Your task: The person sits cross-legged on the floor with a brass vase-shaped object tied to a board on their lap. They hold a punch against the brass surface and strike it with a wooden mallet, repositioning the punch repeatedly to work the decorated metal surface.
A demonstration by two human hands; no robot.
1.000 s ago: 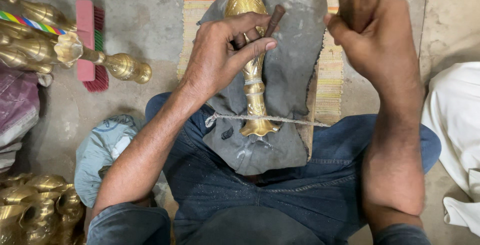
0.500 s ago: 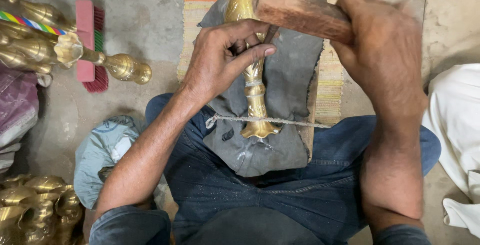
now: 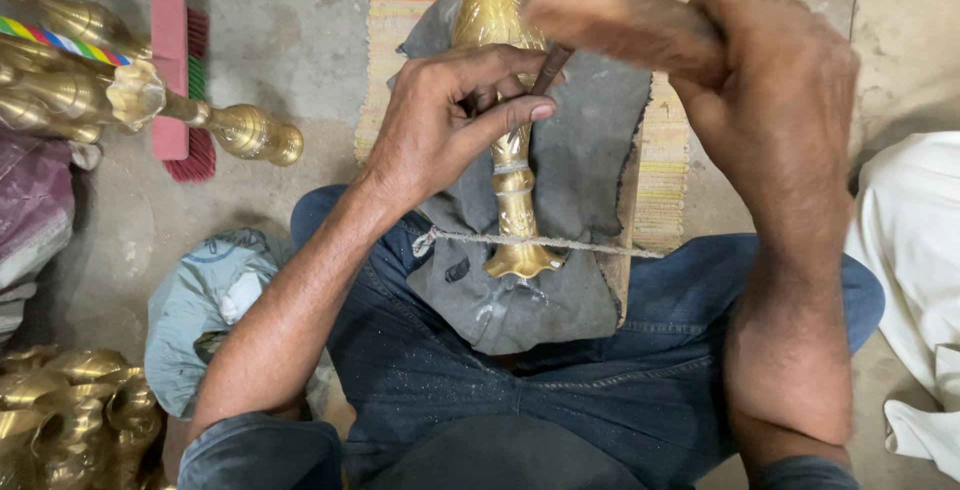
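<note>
A brass vase [image 3: 500, 80] lies lengthwise on a grey cloth [image 3: 590, 160] over my lap, tied down by a cord [image 3: 580, 243] near its foot. My left hand [image 3: 450, 120] rests on the vase's narrow stem and pinches a thin dark metal punch [image 3: 548, 70] upright against it. My right hand [image 3: 770, 80] grips a brown wooden block [image 3: 610, 20], blurred with motion, just above the punch's top end.
A striped woven mat [image 3: 660, 180] lies under the cloth. Brass pieces [image 3: 240, 130] and a pink brush [image 3: 180, 80] lie at the left, more brass ware [image 3: 70, 420] at bottom left, a pale blue bag [image 3: 200, 300] by my knee, white cloth [image 3: 910, 240] at right.
My right hand brought the wooden block down from above the frame toward the punch. My left hand and the vase have stayed in place.
</note>
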